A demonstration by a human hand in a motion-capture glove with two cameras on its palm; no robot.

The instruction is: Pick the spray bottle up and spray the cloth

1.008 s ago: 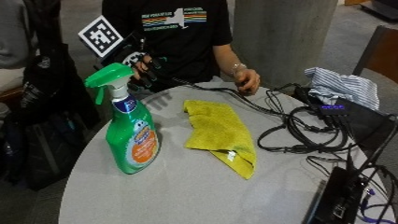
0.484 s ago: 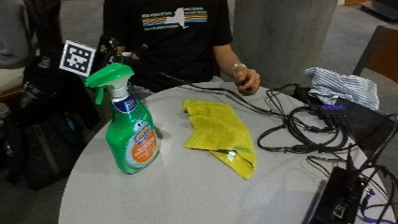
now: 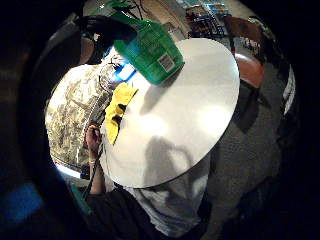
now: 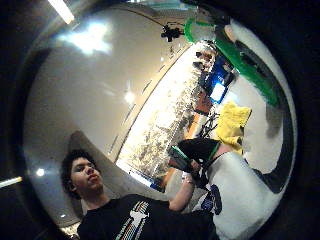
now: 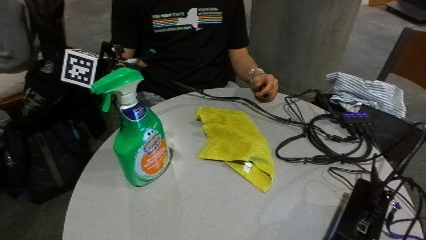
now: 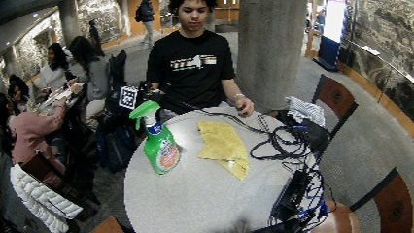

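Nothing is held by the gloved grip (image 5: 126, 62), which hangs off the table's (image 5: 200, 200) edge behind the bottle's (image 5: 136, 145) trigger head. It is mostly hidden there, so I cannot tell how its fingers stand. Both palm views look across the table from that side: the bottle fills a near corner of each but lies apart from the palm.

On the round, smooth, pale grey table, the bottle stands upright near the edge closest to the gloved hand. It is translucent green plastic with a flat-sided, waisted body, an orange and blue label, a white neck, and a bright green trigger head.

Just beside it, not touching, lies the cloth (image 5: 236, 142): yellow, soft and nubbly, folded into a rough long rectangle with a small tag near one corner.

At the far rim the bare hand (image 5: 265, 86) rests with curled fingers, a band at its wrist. Black cables (image 5: 319, 142) loop in a tangle over the other side of the table, beside a crumpled striped fabric (image 5: 366, 92) and flat black boxes (image 5: 363, 215).
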